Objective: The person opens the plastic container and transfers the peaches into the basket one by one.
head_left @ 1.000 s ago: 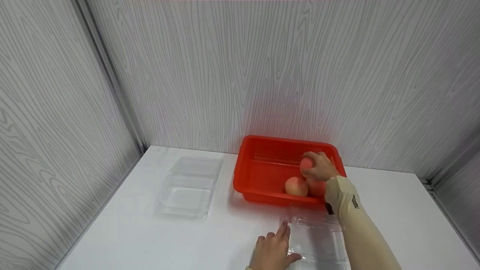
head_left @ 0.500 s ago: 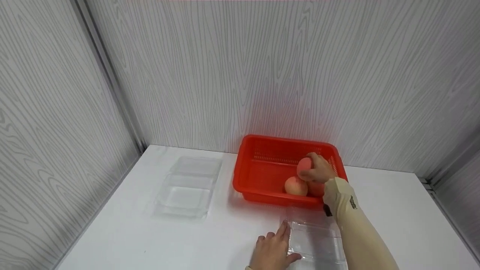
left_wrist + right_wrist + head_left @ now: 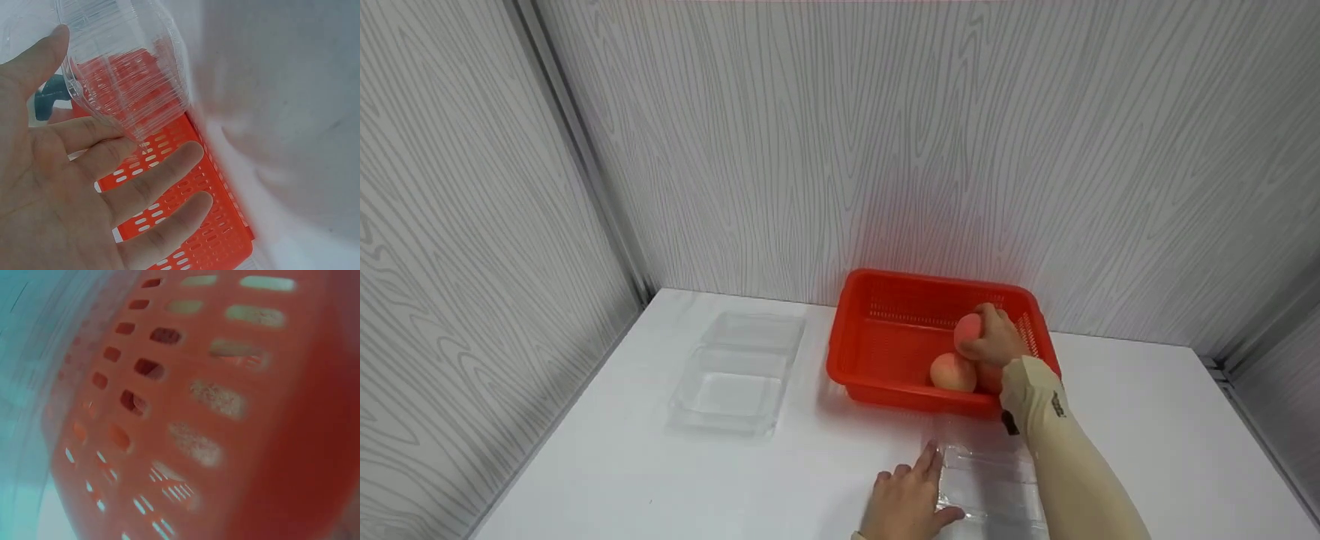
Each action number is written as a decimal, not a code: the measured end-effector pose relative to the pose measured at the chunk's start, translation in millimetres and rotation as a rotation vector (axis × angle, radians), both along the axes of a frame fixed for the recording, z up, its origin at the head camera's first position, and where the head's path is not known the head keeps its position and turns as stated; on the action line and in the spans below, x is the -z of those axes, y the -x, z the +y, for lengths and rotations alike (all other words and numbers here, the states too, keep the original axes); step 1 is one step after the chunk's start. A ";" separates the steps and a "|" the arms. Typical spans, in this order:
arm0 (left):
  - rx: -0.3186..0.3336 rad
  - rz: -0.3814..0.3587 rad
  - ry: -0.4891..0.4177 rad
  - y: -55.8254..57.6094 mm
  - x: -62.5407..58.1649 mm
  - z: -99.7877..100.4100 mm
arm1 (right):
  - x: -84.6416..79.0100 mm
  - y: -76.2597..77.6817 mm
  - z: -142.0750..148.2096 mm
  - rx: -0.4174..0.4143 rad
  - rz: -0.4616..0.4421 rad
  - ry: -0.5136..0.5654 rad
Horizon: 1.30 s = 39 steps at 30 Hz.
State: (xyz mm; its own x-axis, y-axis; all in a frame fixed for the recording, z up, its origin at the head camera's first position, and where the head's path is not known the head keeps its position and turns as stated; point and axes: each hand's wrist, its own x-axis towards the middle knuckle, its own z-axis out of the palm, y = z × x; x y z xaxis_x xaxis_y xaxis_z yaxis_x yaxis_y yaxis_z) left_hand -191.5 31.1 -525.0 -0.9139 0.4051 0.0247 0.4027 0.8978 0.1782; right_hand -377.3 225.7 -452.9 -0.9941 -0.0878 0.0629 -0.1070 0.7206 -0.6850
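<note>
In the head view, my right hand (image 3: 996, 339) grips a pink peach (image 3: 968, 331) inside the red basket (image 3: 864, 388), over other peaches. One pale peach (image 3: 952, 373) lies by the near wall, and another is partly hidden under my right hand. My left hand (image 3: 901, 504) rests at the left edge of a clear plastic clamshell box (image 3: 990, 491) in front of the basket. Its fingers stretch forward and its thumb lies to the side. The left wrist view shows that thumb and the fingertips touching the clear box wall (image 3: 129, 67).
A second clear clamshell box (image 3: 735, 394) stands with its lid spread on the left of the white table (image 3: 720, 487). Behind the table rises a wood-grain panel (image 3: 780, 150). Slotted basket wall (image 3: 185, 410) fills much of the right wrist view.
My right hand has shifted slightly left within the basket, with the peach in its grip. The left hand has stayed at the clear box.
</note>
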 end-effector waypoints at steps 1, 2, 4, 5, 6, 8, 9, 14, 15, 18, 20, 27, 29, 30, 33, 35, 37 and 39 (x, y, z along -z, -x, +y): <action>0.001 0.005 0.002 -0.1 0.1 -0.1 | 0.2 0.1 -0.9 0.005 0.003 0.001; 0.002 0.007 0.004 -0.2 0.2 -0.1 | 0.2 0.2 -2.1 0.012 0.001 0.005; 0.000 -0.005 -0.002 0.0 0.3 0.1 | 0.5 0.5 -4.6 0.027 -0.002 0.004; -0.002 -0.015 -0.008 0.2 0.3 0.4 | 0.6 0.5 -6.3 0.034 -0.005 0.013; -0.003 -0.022 -0.014 0.3 0.5 0.6 | 0.8 0.7 -7.7 0.042 -0.004 0.012; -0.004 -0.035 -0.024 0.5 0.8 1.3 | 1.7 1.1 -10.0 0.057 0.001 0.005; -0.004 -0.036 -0.028 0.4 0.8 1.5 | 2.2 1.5 -10.8 0.061 0.007 -0.001; 0.000 -0.007 -0.025 0.0 0.8 1.7 | 5.5 0.9 -11.7 0.049 0.025 -0.071; 0.001 -0.002 -0.023 -0.2 0.6 1.6 | 6.5 0.9 -11.3 0.035 0.025 -0.087; 0.008 0.015 -0.020 -0.7 0.8 1.1 | 8.7 0.5 -10.6 -0.008 0.036 -0.152; 0.010 0.025 -0.020 -1.4 0.9 0.9 | 9.9 0.2 -10.8 -0.032 0.042 -0.197; 0.007 0.060 -0.022 -2.5 3.1 1.1 | 9.5 -1.7 -11.7 -0.078 -0.016 -0.276; 0.008 0.066 -0.024 -2.4 3.6 1.0 | 5.4 -2.8 -11.1 -0.076 -0.020 -0.275; 0.009 0.071 -0.023 -2.1 3.6 0.8 | 2.6 -3.5 -10.6 -0.066 -0.029 -0.273; 0.008 0.063 -0.022 -1.3 2.7 -0.1 | -6.4 -5.0 -8.0 -0.053 -0.036 -0.286; 0.005 0.044 -0.021 -0.6 1.9 -0.5 | -11.4 -5.4 -4.8 -0.060 -0.007 -0.299; -0.002 0.022 -0.025 -0.3 1.4 -0.5 | -15.2 -5.6 -0.8 -0.062 0.005 -0.297; -0.006 0.008 -0.024 -0.2 1.2 -0.3 | -19.2 -6.2 2.4 -0.061 0.008 -0.287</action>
State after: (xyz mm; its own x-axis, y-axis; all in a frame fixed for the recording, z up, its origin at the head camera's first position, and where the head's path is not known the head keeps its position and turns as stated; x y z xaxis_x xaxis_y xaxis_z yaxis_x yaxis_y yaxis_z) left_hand -191.3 30.8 -526.1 -0.9162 0.3985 0.0416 0.3986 0.8958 0.1966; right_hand -371.1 228.1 -433.6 -0.9861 -0.1625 0.0348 -0.1604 0.8768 -0.4533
